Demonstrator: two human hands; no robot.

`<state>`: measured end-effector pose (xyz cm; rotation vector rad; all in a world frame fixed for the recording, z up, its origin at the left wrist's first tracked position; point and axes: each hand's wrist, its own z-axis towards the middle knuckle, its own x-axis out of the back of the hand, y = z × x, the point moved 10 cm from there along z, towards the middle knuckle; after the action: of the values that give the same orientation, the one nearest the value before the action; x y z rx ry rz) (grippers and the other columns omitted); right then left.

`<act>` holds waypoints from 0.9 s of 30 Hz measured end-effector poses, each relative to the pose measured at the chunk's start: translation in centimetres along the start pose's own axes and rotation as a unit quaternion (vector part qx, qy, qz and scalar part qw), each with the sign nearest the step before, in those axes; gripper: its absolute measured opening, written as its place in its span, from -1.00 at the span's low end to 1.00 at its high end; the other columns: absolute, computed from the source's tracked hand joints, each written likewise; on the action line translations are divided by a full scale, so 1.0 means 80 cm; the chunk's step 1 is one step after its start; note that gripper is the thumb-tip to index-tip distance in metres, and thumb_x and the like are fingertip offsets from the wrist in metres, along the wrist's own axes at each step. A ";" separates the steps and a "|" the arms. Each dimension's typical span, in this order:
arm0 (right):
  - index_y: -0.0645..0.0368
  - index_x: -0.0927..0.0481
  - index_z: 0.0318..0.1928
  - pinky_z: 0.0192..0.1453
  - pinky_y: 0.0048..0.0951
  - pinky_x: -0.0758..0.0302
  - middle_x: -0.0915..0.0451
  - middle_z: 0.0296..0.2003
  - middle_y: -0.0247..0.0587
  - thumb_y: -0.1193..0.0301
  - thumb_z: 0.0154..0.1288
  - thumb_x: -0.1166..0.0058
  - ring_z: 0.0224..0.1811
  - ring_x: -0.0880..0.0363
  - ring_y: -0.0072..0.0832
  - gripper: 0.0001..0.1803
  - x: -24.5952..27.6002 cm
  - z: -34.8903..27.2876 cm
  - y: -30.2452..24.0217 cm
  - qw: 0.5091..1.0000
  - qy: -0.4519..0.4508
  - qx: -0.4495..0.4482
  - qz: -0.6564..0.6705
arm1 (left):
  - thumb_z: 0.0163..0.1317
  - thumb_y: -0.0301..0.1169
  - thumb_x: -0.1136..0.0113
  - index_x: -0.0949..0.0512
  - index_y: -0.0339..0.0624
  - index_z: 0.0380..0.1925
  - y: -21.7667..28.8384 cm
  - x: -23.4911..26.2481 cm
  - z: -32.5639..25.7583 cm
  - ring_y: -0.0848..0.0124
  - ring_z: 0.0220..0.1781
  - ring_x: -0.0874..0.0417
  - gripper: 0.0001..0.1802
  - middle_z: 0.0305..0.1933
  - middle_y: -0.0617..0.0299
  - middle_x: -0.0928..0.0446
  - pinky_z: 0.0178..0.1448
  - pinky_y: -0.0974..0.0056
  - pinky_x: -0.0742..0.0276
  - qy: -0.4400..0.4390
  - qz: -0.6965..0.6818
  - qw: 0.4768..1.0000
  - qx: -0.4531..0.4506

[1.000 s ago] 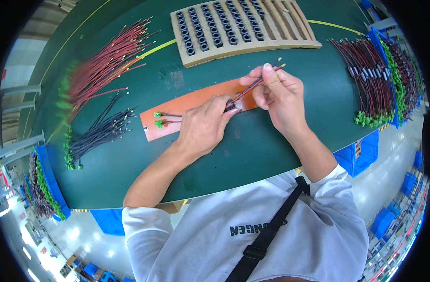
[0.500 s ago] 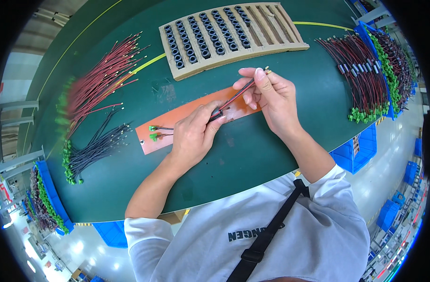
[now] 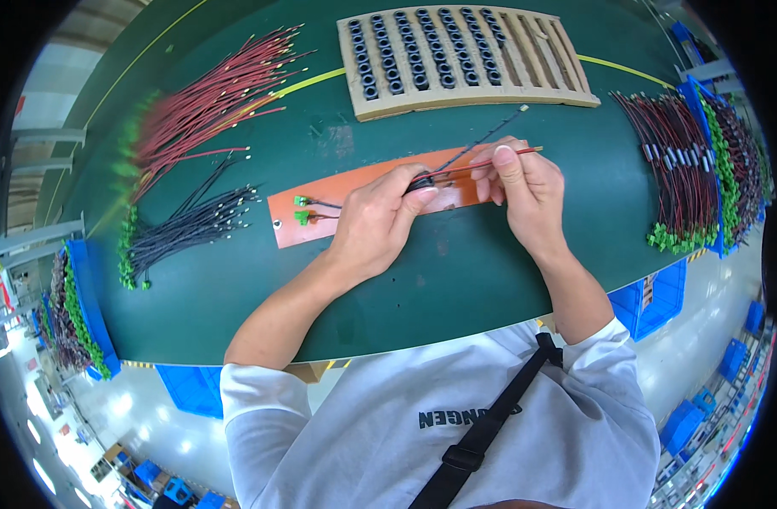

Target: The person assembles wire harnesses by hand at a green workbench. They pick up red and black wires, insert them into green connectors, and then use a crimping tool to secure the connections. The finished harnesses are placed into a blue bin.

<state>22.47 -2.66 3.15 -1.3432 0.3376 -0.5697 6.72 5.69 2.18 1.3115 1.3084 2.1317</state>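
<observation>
Person at the green tabletop (image 3: 456,280) is working right over the orange mat (image 3: 337,199) lying near the middle of it. The left hand (image 3: 380,216) is pinching a small black ring (image 3: 420,181) between thumb and fingertips, grip clenched tight on it. The right hand (image 3: 524,191) is pinching a red wire (image 3: 482,164) and a black wire (image 3: 482,144) just past the ring, grip closed on the pair, and both wires are running through the ring and sticking out toward the far edge of the tabletop. The other ends of the wires are trailing back across the mat to two little green plugs (image 3: 302,209) sitting at its left end.

Along the far edge a tan tray (image 3: 566,68) is lying flat, its left slots filled with rows of more black rings (image 3: 405,59), the right slots bare. Toward the far left corner a loose fan of red wires (image 3: 206,102) is spreading out, and just nearer, by the left edge, a bundle of black wires (image 3: 185,229) with green ends. Over at the right edge a heap of finished wire pairs (image 3: 685,178) is piling up, green plugs pointing at the near side. Blue bins (image 3: 651,297) are hanging off the tabletop's edges.
</observation>
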 end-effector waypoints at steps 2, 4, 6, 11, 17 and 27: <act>0.26 -0.69 -0.39 -0.46 -0.60 -0.34 -0.60 -0.54 -0.35 0.25 0.59 -0.04 -0.56 -0.46 -0.69 -0.58 0.001 0.002 0.007 0.999 -0.008 -0.052 0.009 | 0.41 -0.34 -0.22 -0.57 -0.31 0.03 0.013 -0.004 -0.005 0.01 -0.12 -0.75 -0.69 -0.08 -0.08 -0.68 -0.03 0.08 -0.64 -0.006 0.038 0.998 -0.057; 0.25 -0.68 -0.38 -0.48 -0.61 -0.32 -0.57 -0.57 -0.37 0.20 0.60 -0.02 -0.56 -0.43 -0.70 -0.56 -0.001 0.003 0.012 0.997 0.000 -0.077 0.028 | 0.39 -0.35 -0.23 -0.57 -0.29 0.02 0.015 -0.010 -0.005 -0.04 -0.15 -0.74 -0.71 -0.10 -0.05 -0.69 -0.07 0.04 -0.66 -0.016 0.075 0.995 -0.060; 0.25 -0.67 -0.36 -0.48 -0.62 -0.31 -0.54 -0.60 -0.38 0.18 0.62 0.01 -0.56 -0.42 -0.71 -0.55 -0.004 0.001 0.023 0.990 0.013 -0.123 0.073 | 0.38 -0.36 -0.23 -0.57 -0.29 0.01 0.013 -0.011 -0.007 -0.06 -0.16 -0.73 -0.71 -0.09 -0.05 -0.68 -0.08 0.03 -0.66 -0.030 0.093 0.994 -0.046; 0.34 -0.65 -0.18 -0.39 -0.57 -0.44 -0.61 -0.42 -0.33 0.22 0.63 0.03 -0.49 -0.47 -0.67 -0.60 -0.003 0.005 0.007 0.993 -0.005 -0.054 0.110 | 0.37 -0.45 -0.23 -0.57 -0.25 0.06 0.027 0.024 -0.001 0.07 -0.07 -0.74 -0.71 -0.10 -0.05 -0.66 0.00 0.11 -0.65 0.035 0.029 0.996 -0.073; 0.35 -0.57 0.18 -0.13 -0.57 -0.55 -0.61 -0.15 -0.30 0.43 0.52 -0.12 -0.15 -0.58 -0.63 -0.67 -0.060 -0.016 -0.008 0.970 -0.172 -0.060 0.160 | 0.25 -0.58 -0.31 -0.56 -0.26 0.07 0.060 0.052 0.000 0.12 -0.24 -0.73 -0.63 -0.22 0.04 -0.64 -0.19 0.16 -0.65 0.047 0.128 0.987 -0.084; 0.35 -0.66 0.05 -0.17 -0.50 -0.51 -0.59 -0.13 -0.22 0.38 0.59 0.00 -0.26 -0.55 -0.56 -0.71 -0.066 -0.027 -0.009 0.968 -0.155 -0.026 0.194 | 0.18 -0.49 -0.38 -0.61 -0.23 -0.02 0.094 0.047 -0.004 0.10 -0.33 -0.69 -0.66 -0.33 0.04 -0.60 -0.29 0.09 -0.59 0.041 0.219 0.964 -0.148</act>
<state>16.86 -1.50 2.95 -1.3482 0.3475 -0.0217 5.85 3.98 10.33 1.4982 0.7262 2.5732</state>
